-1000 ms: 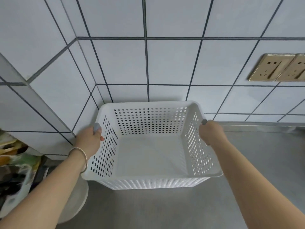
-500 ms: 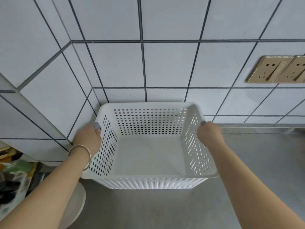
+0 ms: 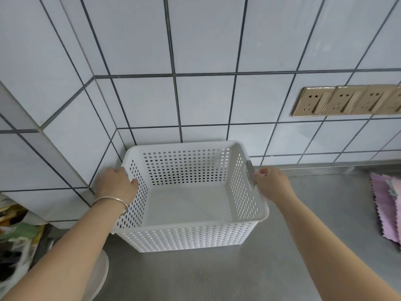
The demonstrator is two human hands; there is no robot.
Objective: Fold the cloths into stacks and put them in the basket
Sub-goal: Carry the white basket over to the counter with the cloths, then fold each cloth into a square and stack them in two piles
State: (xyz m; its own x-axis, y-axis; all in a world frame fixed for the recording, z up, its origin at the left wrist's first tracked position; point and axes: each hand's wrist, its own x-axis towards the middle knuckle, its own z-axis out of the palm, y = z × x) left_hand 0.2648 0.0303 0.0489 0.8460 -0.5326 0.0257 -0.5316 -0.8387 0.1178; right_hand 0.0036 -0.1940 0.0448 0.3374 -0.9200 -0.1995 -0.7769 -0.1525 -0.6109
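An empty white perforated basket (image 3: 191, 237) stands on the steel counter, its back against the tiled wall corner. My left hand (image 3: 116, 184) grips the basket's left side, thumb over the rim. My right hand (image 3: 272, 184) lies against the outside of the right rim beside the handle slot, thumb no longer over the rim; whether it still holds is unclear. Pink cloths (image 3: 385, 205) with zigzag edges lie flat at the counter's right edge, a pale green one (image 3: 396, 187) on top, partly cut off by the frame.
Gold wall sockets (image 3: 314, 102) sit on the tiled wall at the right. A round white object (image 3: 97, 276) and plastic bags (image 3: 15, 237) are below the counter's left end. Bare steel counter (image 3: 217, 276) lies in front of the basket.
The basket has moved back toward the wall corner and now sits on the counter. My right thumb has come off the rim. The view has shifted, bringing the cloths into sight.
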